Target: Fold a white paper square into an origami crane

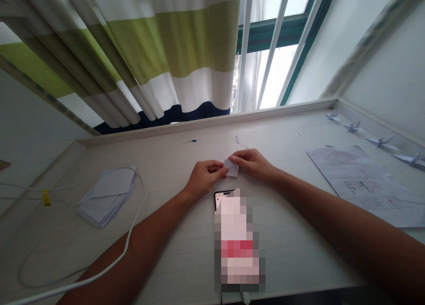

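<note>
My left hand (203,177) and right hand (253,163) both pinch one small white paper (231,167), fingers closed on its edges, left on its left side, right on its top right. The paper sits just beyond the phone's (237,241) top edge, at or just above the desk (172,260); can't tell if it touches. The phone lies flat between my forearms, screen lit. Left of the phone, well apart, is a stack of white sheets (108,196). A white cable (133,234) loops round that stack and runs under my left arm. Right of the phone, a printed sheet (368,183) lies flat. Beyond it, along the right wall, stands a row of paper cranes (381,141). Far behind the phone hangs a striped curtain (166,52), with the window (279,66) beside it.
</note>
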Available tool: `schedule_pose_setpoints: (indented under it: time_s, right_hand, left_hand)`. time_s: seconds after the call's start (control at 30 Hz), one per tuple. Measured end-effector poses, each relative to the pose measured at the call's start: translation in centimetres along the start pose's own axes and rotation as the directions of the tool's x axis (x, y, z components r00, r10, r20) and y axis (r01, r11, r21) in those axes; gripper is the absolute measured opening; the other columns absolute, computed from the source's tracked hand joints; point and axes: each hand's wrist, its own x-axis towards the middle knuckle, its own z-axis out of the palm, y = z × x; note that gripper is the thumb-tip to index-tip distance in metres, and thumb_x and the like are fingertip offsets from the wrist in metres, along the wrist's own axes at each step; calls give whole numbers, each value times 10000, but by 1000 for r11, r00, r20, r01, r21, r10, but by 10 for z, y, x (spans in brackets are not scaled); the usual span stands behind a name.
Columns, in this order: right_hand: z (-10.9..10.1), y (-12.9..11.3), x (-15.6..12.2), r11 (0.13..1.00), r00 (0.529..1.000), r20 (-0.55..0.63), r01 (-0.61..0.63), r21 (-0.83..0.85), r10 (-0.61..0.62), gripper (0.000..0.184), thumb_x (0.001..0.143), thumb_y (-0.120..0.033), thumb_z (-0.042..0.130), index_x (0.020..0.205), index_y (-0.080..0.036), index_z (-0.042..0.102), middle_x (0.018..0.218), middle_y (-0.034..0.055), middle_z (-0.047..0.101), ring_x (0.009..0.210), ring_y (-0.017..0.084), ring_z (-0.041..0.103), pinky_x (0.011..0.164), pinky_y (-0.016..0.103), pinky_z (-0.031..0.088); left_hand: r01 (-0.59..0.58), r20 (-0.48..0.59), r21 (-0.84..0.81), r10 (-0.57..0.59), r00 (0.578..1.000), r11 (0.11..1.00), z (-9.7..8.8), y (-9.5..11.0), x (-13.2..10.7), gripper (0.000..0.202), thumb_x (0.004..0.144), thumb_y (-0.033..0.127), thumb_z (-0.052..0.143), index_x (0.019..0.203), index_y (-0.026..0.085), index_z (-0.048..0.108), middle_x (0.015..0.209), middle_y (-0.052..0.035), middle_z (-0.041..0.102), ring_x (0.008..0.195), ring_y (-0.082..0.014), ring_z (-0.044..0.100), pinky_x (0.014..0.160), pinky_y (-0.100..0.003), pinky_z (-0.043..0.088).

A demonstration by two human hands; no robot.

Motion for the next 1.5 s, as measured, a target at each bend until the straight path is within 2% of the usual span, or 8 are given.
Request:
schedule_pose_setpoints:
  time_s: [0.13,0.4,0.53,0.63,0.77,1.03,1.17,1.5]
  right_hand:
    - [1,1,0,1000,1000,22,2,-10,-2,419,877,-540,702,940,-135,789,873,79,770,774,197,651,686,307,499]
    - [0,0,0,993,997,65,40,-113,-33,416,922,-531,634,911,-139,769,796,56,732,711,178,607,642,293,476]
    - [1,-1,0,995,998,52,48,-83,-43,419,922,-539,635,914,-141,768,802,54,724,717,175,600,654,294,486]
    - [3,-3,0,999,999,-4,38,-30,-38,445,926,-568,624,961,-147,762,847,61,728,747,181,631,704,307,510]
    - [7,-4,-1,997,1000,12,21,71,-22,425,848,-564,734,959,-154,745,869,72,747,806,204,691,772,326,538]
    - [10,-8,-5,999,999,-42,0,42,2,250,848,-420,699,795,-176,710,772,38,732,733,176,661,728,305,508]
    - [13,-12,-8,1000,1000,-25,-15,13,16,212,818,-366,701,718,-179,685,714,32,710,685,170,631,660,290,477]
    - [16,-11,-8,1000,999,-41,-28,-5,28,181,790,-333,702,700,-177,689,682,31,704,650,165,610,613,279,450]
  left_hand:
    - [2,-12,11,-2,1000,1000,0,1,0,348,701,448,890,839,150,773,789,-77,797,719,-209,754,686,-298,572]
    - [32,-18,33,-32,999,999,0,3,1,325,663,409,907,791,151,758,776,-74,797,718,-203,741,675,-284,546]
    - [31,-23,1,-31,999,1000,0,2,2,324,663,410,905,784,152,752,771,-66,790,716,-198,733,682,-286,542]
    - [0,-84,-68,-6,996,998,0,2,4,340,685,431,891,816,159,736,782,-46,783,724,-176,716,694,-273,532]
    - [-42,-159,-149,18,987,988,-1,5,6,358,688,451,882,791,170,685,780,-8,752,720,-142,671,704,-256,508]
    - [-76,-11,-89,75,997,993,-3,6,5,257,738,389,857,818,168,755,809,-11,741,772,-141,646,777,-259,490]
    - [-94,-24,-71,92,995,993,-4,4,5,305,774,447,837,905,175,798,893,-38,780,813,-160,671,794,-269,504]
    - [-106,-73,13,107,992,994,-3,3,3,336,763,494,842,826,167,803,812,-49,780,727,-160,670,719,-268,505]
